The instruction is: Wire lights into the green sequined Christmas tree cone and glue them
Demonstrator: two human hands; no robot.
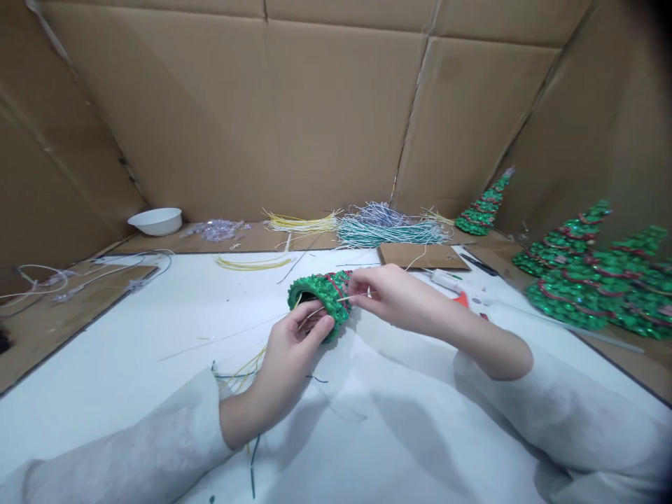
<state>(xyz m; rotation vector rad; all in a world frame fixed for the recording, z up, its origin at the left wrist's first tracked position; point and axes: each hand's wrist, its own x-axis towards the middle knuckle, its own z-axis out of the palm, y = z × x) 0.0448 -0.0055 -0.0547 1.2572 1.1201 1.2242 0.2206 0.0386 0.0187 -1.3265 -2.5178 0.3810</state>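
Note:
My left hand grips the open base rim of a small green beaded cone tree with red trim, which lies on its side above the white table. My right hand holds the tree's narrow end and pinches a thin pale wire against the beads. Loose yellow and dark wires trail from under my left wrist.
Bundles of yellow wires and teal and white wires lie at the back. A white bowl stands back left beside clear beads. Finished green trees stand right, one more behind. Cardboard walls surround the table.

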